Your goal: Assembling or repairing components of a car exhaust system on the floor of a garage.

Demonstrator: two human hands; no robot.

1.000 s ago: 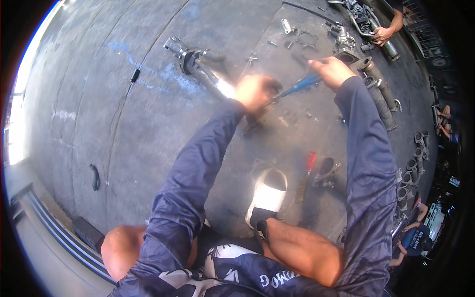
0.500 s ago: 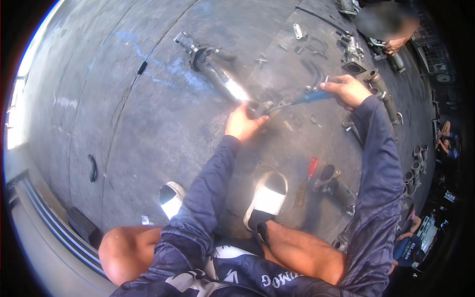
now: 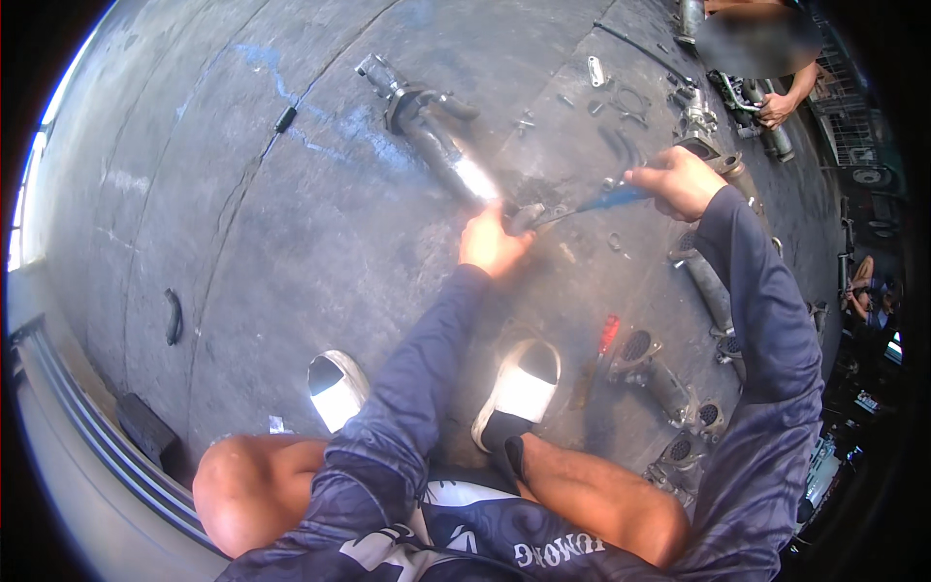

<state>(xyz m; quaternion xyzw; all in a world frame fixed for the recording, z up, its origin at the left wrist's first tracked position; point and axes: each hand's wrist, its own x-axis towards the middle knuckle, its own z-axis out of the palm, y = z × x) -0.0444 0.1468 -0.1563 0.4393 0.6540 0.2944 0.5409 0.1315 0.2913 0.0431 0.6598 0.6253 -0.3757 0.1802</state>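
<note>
Grey metal, one tubular part (image 3: 434, 141): lying aslant on the concrete floor (image 3: 291, 252), ahead of the person, flange and fittings at the far end, a bright glare along its near half. Left hand (image 3: 493, 242): grip closed about the near end of the tubular part. Blue-handled tool (image 3: 616, 199), one: thin shaft pointing left, its tip at the small fitting beside the left hand; exact contact cannot be told. Right hand (image 3: 682, 182): grip wrapped round the handle of that tool. Loose metal plate (image 3: 595, 72), small, elongated: beyond, on the floor. Red-handled tool (image 3: 609, 335), one: nearer the person, beside a flanged metal part (image 3: 664, 390). White-topped sandals (image 3: 529, 393), pair: worn on the person's feet. Co-worker's hand (image 3: 776, 110): far right, at other metal parts.
</note>
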